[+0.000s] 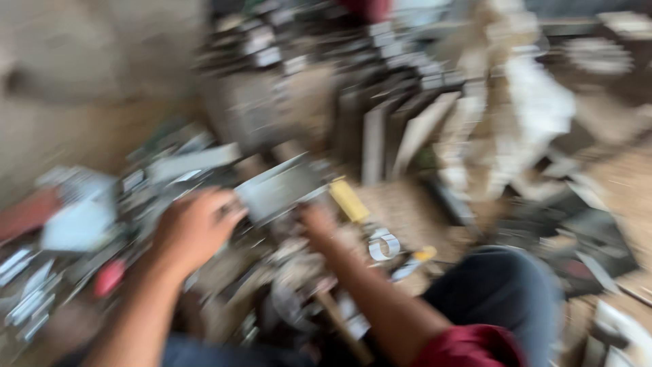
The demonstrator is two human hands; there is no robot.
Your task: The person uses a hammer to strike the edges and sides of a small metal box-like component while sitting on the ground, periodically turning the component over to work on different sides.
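The view is heavily blurred by motion. My left hand (193, 228) rests on the left end of a flat grey metal piece (278, 190) and seems to grip it. My right hand (318, 221) sits at the lower right edge of the same piece; its fingers are too smeared to read. A yellow-handled tool (348, 200) lies just right of my right hand. Below the hands a round metal part (292, 292) and a wooden handle (339, 326) lie among scrap.
Grey metal offcuts litter the floor on the left, with a red object (109, 277) among them. Flat panels (401, 132) lean upright behind the work. Crumpled white material (530, 115) piles at the right. My knee in dark trousers (496, 292) is at lower right.
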